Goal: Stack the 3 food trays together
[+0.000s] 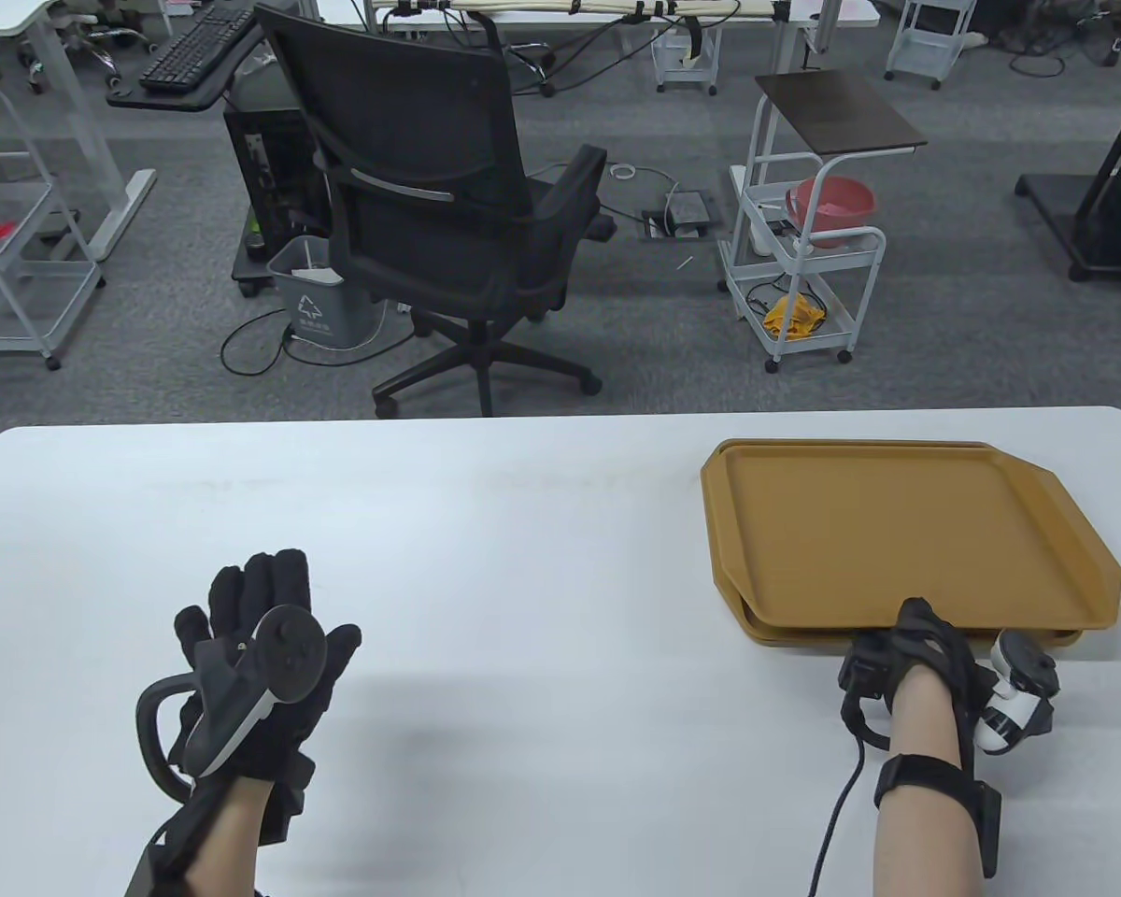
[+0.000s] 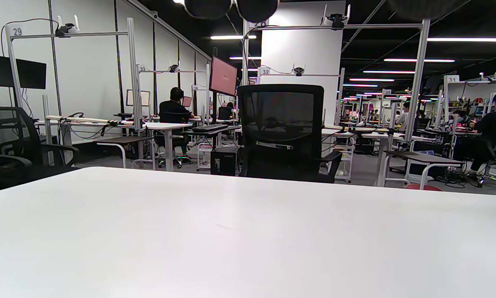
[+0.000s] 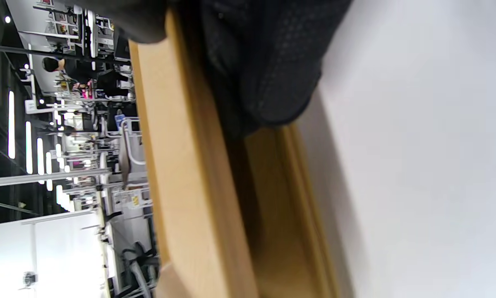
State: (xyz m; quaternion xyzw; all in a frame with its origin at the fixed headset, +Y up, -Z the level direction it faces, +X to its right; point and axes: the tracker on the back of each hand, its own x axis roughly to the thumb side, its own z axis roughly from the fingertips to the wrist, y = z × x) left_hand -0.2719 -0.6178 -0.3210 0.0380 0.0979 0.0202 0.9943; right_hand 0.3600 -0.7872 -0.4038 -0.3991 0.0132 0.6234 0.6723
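Observation:
An orange-brown food tray (image 1: 897, 533) sits on top of a stack at the table's right side. The rim of a lower tray (image 1: 803, 637) shows under its near edge. My right hand (image 1: 917, 624) grips the near edge of the top tray. In the right wrist view the gloved fingers (image 3: 264, 62) wrap over the top tray's rim (image 3: 181, 186), with the lower tray (image 3: 281, 207) beneath it. My left hand (image 1: 262, 603) is open, fingers spread, over the table at the left and holds nothing.
The white table (image 1: 523, 523) stretches between my hands. A black office chair (image 1: 448, 206) stands beyond the far edge, also in the left wrist view (image 2: 281, 128). A white cart (image 1: 803, 262) stands on the floor behind the trays.

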